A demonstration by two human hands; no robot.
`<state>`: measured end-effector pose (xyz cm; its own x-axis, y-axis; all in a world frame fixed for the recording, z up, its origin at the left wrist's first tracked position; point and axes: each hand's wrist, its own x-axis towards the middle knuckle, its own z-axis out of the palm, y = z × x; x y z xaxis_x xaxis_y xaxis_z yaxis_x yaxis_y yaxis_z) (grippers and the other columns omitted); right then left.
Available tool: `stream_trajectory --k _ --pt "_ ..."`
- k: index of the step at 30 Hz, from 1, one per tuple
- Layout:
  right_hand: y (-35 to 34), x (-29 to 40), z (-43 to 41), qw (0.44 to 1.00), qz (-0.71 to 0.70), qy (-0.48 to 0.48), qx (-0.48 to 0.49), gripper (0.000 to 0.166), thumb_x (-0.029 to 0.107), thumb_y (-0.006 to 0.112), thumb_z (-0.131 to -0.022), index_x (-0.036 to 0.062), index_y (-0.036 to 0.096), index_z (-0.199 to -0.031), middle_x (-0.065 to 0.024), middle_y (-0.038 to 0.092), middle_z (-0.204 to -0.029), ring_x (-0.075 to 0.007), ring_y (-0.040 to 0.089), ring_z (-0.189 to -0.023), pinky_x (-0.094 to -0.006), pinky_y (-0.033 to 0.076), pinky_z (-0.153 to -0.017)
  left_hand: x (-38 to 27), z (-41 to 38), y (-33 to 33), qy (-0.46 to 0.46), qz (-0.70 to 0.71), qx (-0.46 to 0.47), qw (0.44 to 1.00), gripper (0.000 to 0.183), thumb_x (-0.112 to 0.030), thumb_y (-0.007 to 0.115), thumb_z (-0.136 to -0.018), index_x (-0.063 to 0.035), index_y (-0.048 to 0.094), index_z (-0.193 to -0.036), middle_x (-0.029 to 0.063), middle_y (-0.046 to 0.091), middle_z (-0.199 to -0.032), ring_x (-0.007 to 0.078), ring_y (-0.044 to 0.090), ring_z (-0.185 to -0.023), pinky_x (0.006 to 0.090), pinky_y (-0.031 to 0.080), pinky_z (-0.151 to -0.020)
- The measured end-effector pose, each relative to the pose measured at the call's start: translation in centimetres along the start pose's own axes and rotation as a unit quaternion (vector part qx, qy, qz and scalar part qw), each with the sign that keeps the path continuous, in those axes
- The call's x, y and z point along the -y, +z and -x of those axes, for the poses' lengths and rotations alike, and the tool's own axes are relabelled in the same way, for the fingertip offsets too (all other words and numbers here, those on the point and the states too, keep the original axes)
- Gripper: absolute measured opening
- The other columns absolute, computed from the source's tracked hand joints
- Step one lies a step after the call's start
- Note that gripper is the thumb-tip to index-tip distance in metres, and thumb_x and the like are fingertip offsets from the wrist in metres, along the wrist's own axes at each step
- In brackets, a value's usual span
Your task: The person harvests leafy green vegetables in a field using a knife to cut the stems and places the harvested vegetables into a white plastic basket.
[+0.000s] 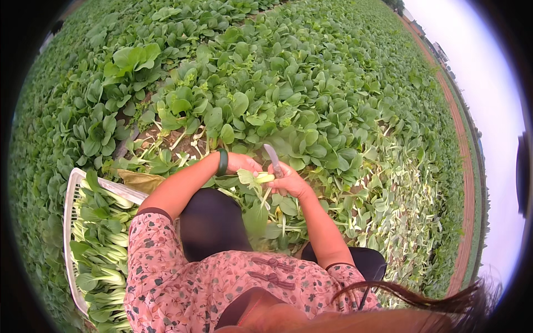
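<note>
Both hands meet in front of my knees, low over the leafy ground. My left hand (245, 163), with a dark green bangle on its wrist, has its fingers on a small bok choy (263, 178) whose leaves point left. My right hand (290, 181) holds a knife (272, 158), its blade pointing up and away from me, and its fingers also touch the pale base of the bok choy. A loose leaf and thin stalk hang just below the hands. The knife's handle is mostly hidden in the right hand.
At my left stands a white plastic crate (70, 233) filled with bok choy (112, 277). Rows of growing bok choy (283, 79) spread ahead and to the left. Cut leaves (395, 212) litter the ground at the right. A yellowish-brown sheet or leaf (139, 181) lies by the crate.
</note>
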<state>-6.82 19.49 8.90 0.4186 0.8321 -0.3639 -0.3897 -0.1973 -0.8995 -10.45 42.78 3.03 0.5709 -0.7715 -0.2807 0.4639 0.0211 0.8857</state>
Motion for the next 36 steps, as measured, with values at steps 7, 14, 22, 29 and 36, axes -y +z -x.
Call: stream_trajectory --k 7,14,22,29,36 --pt "-4.5 -3.4 1.2 0.987 -0.143 -0.013 0.076 0.026 0.006 0.072 -0.074 0.0109 0.052 -0.090 0.0018 0.055 -0.074 -0.0070 0.052 -0.061 -0.0205 0.042 -0.052 3.3 -1.7 -3.5 -0.059 0.067 0.038 0.995 0.033 -0.015 0.058 -0.088 0.0030 0.056 -0.116 0.0039 0.062 -0.088 0.0114 0.055 -0.075 0.0249 0.046 -0.070" --pt "-7.5 -5.2 0.9 0.981 0.195 0.000 0.012 0.011 0.008 0.066 -0.077 0.0091 0.055 -0.080 0.0036 0.053 -0.072 -0.0047 0.047 -0.066 -0.0211 0.039 -0.061 5.9 -4.0 -3.0 -0.090 0.039 -0.057 0.994 0.036 -0.016 0.059 -0.087 -0.0003 0.055 -0.120 0.0015 0.060 -0.107 0.0105 0.053 -0.094 0.0265 0.042 -0.084" --pt "-8.4 -7.0 0.6 0.999 -0.041 0.007 0.031 0.014 0.008 0.067 -0.077 0.0098 0.055 -0.084 0.0042 0.054 -0.073 -0.0052 0.049 -0.066 -0.0208 0.040 -0.060 5.9 -6.4 -1.2 -0.112 0.075 -0.010 0.991 0.038 -0.031 0.062 -0.088 -0.0083 0.053 -0.117 -0.0032 0.057 -0.092 0.0063 0.049 -0.081 0.0226 0.041 -0.068" --pt "-13.3 -10.0 2.0 0.911 0.412 -0.020 -0.025 0.018 0.010 0.061 -0.073 0.0134 0.056 -0.090 -0.0036 0.057 -0.078 -0.0199 0.059 -0.073 -0.0335 0.047 -0.065 7.6 -6.0 -2.8 -0.213 -0.002 -0.040 0.976 0.030 -0.027 0.065 -0.087 -0.0076 0.060 -0.109 -0.0052 0.059 -0.099 0.0064 0.050 -0.093 0.0237 0.038 -0.085" --pt "-7.4 -8.9 0.5 0.818 0.476 -0.182 -0.268 0.024 0.017 0.057 -0.078 0.0104 0.054 -0.100 -0.0081 0.057 -0.083 -0.0279 0.059 -0.079 -0.0382 0.048 -0.069 8.2 -6.6 -1.9 -0.031 0.116 -0.128 0.984 0.021 -0.021 0.062 -0.087 -0.0066 0.057 -0.102 0.0012 0.060 -0.083 0.0137 0.059 -0.080 0.0276 0.044 -0.079"
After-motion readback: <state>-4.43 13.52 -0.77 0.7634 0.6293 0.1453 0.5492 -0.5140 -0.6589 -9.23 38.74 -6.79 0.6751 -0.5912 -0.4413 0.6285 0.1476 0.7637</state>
